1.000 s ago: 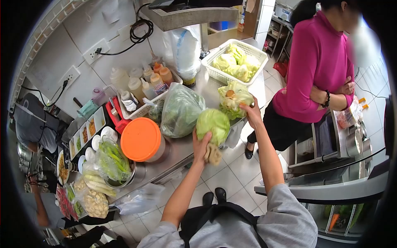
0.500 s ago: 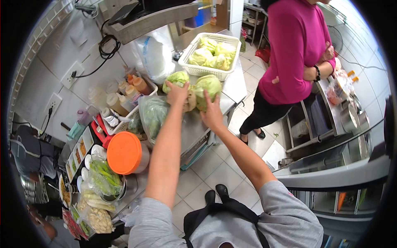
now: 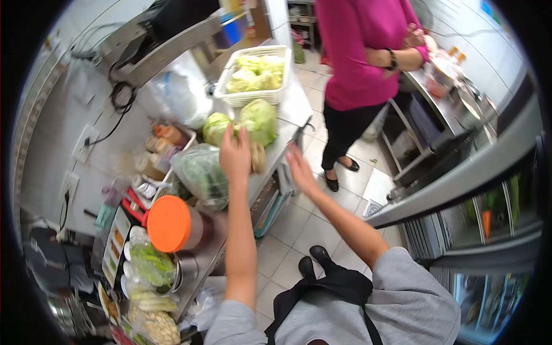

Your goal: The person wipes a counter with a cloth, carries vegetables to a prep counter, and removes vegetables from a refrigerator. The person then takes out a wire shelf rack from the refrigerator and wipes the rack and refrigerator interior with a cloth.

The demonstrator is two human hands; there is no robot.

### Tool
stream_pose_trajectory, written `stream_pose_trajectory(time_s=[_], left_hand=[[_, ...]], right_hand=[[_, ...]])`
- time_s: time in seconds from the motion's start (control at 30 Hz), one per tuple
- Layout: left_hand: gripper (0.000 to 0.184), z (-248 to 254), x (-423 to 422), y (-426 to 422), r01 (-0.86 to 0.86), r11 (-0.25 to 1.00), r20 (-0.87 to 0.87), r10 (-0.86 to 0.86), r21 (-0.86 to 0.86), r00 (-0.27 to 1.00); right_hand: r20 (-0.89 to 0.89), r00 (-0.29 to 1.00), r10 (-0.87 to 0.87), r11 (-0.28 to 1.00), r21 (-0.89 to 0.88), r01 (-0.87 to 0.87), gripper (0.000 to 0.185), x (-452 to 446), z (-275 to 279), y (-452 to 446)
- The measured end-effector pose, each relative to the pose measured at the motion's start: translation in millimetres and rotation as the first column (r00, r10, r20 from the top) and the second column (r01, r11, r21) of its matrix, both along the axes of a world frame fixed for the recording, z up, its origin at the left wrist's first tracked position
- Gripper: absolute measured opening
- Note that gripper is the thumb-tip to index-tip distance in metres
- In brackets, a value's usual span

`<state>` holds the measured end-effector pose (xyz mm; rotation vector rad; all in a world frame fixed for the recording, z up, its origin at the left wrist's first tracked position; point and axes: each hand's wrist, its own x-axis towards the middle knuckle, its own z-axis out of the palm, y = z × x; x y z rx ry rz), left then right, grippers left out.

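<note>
Two green lettuce heads, a larger one (image 3: 258, 122) and a smaller one (image 3: 216, 129), rest side by side on the metal counter. My left hand (image 3: 234, 155) is just in front of them, fingers stretched out and somewhat blurred, nearest the smaller head. Right beside it shows a tan-brown item (image 3: 258, 158) whose kind I cannot make out. Past the counter's edge, my right hand (image 3: 300, 168) is open and holds nothing. A clear plastic bag of greens (image 3: 201, 174) lies to the left of my left hand.
Behind the lettuce heads stands a white basket (image 3: 253, 99) with more lettuce. Sauce bottles (image 3: 164, 146), an orange-lidded tub (image 3: 169, 224) and bagged vegetables (image 3: 150, 264) line the counter. A person in a pink top (image 3: 359, 63) stands across the aisle; a refrigerator door (image 3: 460, 190) is at right.
Both hands have come off the lettuce heads and drawn back toward me. My right hand has moved out past the counter edge. The whole view has turned, with the refrigerator door now larger.
</note>
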<state>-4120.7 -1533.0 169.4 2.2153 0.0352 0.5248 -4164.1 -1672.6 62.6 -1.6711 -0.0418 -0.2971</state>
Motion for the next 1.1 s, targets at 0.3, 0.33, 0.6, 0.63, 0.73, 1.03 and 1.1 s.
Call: stream_pose_trajectory(time_s=[0.3,0.33,0.6,0.63,0.73,1.03,1.1], left_hand=[[0.058,-246.9,-297.3,-40.6,0.812,0.545,-0.771,-0.602,-0.208,0.206],[0.060,-258.7,-311.6,-24.0,0.800,0.557,-0.751,-0.620,-0.221,0.224],[0.062,-229.3,-332.1,-103.3,0.726,0.600,-0.775,-0.614,-0.337,0.147],[0.066,-231.9,-356.0,-139.3,0.545,0.620,-0.718,-0.695,-0.565,0.046],[0.072,-226.7,-432.6,-242.6,-0.425,0.242,-0.160,-0.962,-0.872,-0.220],[0.027,-245.7,-501.6,-344.2,-0.665,0.294,-0.336,-0.939,-0.687,-0.068],[0.018,-279.9,-487.8,-343.4,-0.640,0.240,-0.316,-0.949,-0.730,0.006]], right_hand=[[-0.772,0.627,0.101,0.771,0.460,0.442,0.022,-297.1,-143.4,-78.5],[-0.812,0.581,0.052,0.777,0.398,0.488,0.024,-329.8,-147.3,-94.6],[-0.752,0.655,-0.076,0.598,0.491,0.634,0.035,-455.8,-92.7,-195.5],[-0.689,0.724,-0.043,0.590,0.567,0.575,0.035,-463.5,-82.8,-201.3],[-0.638,0.764,-0.092,0.817,0.391,0.425,0.035,-489.1,-56.6,-231.7],[-0.780,0.511,-0.362,0.897,-0.142,0.419,0.054,-599.3,-161.2,-414.8],[-0.786,0.418,-0.455,0.869,-0.288,0.403,0.065,-600.8,-184.8,-446.5]])
